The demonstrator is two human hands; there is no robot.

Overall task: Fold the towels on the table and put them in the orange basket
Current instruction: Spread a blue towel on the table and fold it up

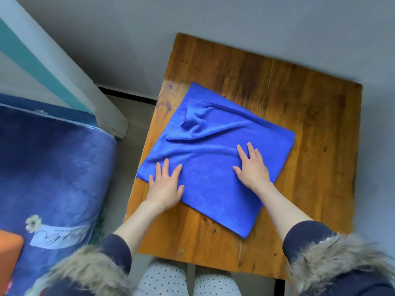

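A blue towel (215, 154) lies spread on the wooden table (310, 124), turned like a diamond, with wrinkles and a raised fold across its far half. My left hand (165, 184) rests flat on the towel's near-left edge, fingers straight and spread. My right hand (252, 166) presses flat on the towel right of its middle, fingers straight. At the far left bottom, an orange corner (10, 246) shows, possibly the basket; most of it is out of frame.
A bed with a dark blue blanket (53, 178) stands left of the table, a white bedpost (111, 122) at its corner. Grey walls close the far side. A strip of floor (130, 116) separates bed and table. My knees (188, 280) are under the near table edge.
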